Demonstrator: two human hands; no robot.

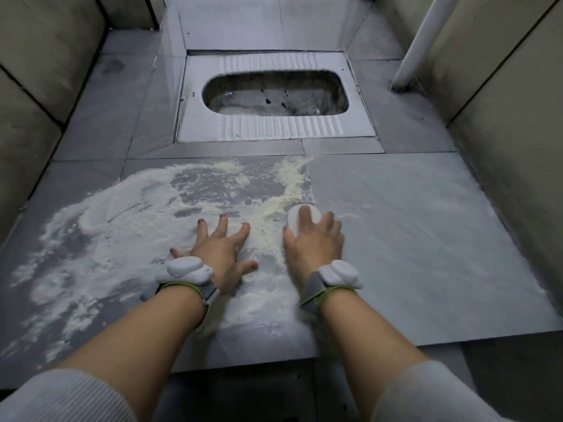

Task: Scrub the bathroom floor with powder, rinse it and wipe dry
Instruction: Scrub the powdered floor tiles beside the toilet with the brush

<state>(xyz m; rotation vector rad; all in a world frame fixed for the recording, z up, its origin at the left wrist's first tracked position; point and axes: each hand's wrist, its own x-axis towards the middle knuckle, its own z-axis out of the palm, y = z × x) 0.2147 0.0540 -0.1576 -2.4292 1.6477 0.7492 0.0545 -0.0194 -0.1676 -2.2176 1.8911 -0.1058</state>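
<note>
Most of the white scrubber (301, 219) lies under the right hand (312, 242); only its far end shows at 12 o'clock of the fingers, so its underside and any bristles cannot be told. The right hand is slightly blurred. The white pipe (426, 41) is cut off by the top edge. Both sleeves (70, 397) run out of the bottom edge. The small mark on the squat toilet (198, 117) rim, at its 9 o'clock side, is too small to read.
</note>
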